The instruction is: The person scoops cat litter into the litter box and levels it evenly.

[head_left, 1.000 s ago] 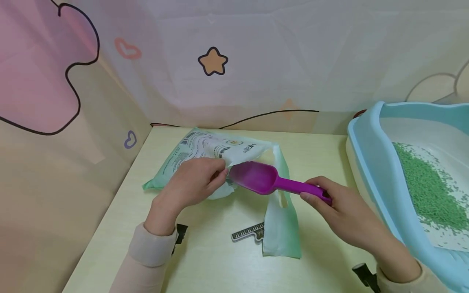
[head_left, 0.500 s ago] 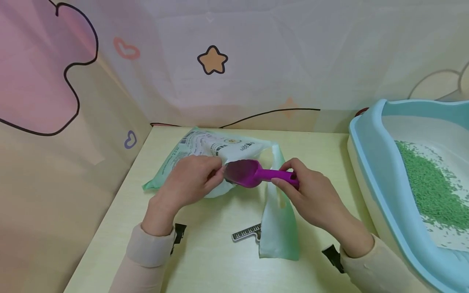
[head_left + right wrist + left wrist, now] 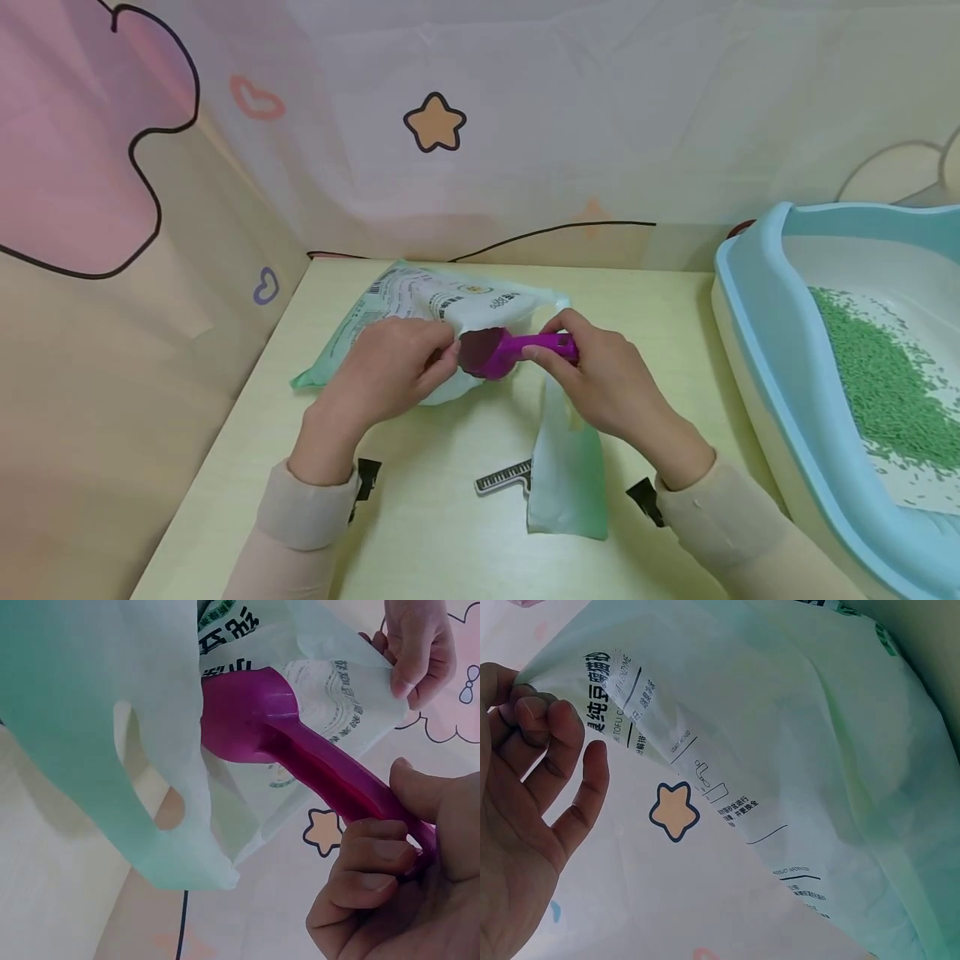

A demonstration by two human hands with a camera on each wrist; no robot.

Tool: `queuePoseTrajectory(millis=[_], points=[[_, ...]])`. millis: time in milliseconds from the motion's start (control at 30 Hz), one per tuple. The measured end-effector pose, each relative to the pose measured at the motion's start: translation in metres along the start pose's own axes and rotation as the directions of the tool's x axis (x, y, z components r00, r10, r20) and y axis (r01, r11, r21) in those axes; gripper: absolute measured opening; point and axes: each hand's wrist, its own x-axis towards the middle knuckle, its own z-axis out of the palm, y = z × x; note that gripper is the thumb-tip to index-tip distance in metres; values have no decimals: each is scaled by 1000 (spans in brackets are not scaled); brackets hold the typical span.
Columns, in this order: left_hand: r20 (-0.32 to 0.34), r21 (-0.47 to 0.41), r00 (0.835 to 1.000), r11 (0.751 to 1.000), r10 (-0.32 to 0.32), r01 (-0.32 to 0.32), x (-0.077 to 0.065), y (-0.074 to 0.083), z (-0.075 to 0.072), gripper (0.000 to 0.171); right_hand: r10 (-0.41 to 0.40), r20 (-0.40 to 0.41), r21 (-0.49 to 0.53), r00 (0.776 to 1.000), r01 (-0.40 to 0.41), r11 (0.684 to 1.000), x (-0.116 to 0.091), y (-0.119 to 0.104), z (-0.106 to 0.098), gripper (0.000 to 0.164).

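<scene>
A pale green and white bag of tofu cat litter (image 3: 487, 304) lies on the table with its mouth torn open towards the right. My left hand (image 3: 397, 367) pinches the edge of that mouth between thumb and fingers and holds it lifted, as the left wrist view also shows. With my right hand (image 3: 607, 379) I grip the handle of a purple scoop (image 3: 330, 765). The scoop's bowl is in the bag's mouth, its front part hidden by the bag and my left hand. A strip with a handle slot (image 3: 567, 475) hangs from the bag towards me.
On the right stands a light blue litter box (image 3: 738, 308) with green pellets (image 3: 885, 383) heaped inside. A small black and white clip with a piano-key pattern (image 3: 501, 477) lies on the table (image 3: 435, 533), partly under the bag's strip. A patterned cloth (image 3: 525, 125) hangs behind.
My right hand has moved left with the scoop, pushing its bowl further into the bag's mouth. The left hand has stayed nearly still, holding the bag's edge.
</scene>
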Motion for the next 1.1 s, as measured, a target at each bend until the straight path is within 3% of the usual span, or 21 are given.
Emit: queuePoseTrajectory(millis=[333,633,933,1100], points=[[18,3,1000,1000,-3,3,2,3,2,32,14,10,-55,1000,-13,998,15,6,3,23],[19,-16,1000,1000,22,-22,3,6,5,30,40,20,-41,999,-39,998,23,11,16,25],[113,-120,993,992,-35,49,4,9,7,25,52,64,-14,997,-51,999,33,13,32,30],[126,-153,991,987,-33,53,5,10,10,27,70,87,8,994,-70,997,33,14,38,32]])
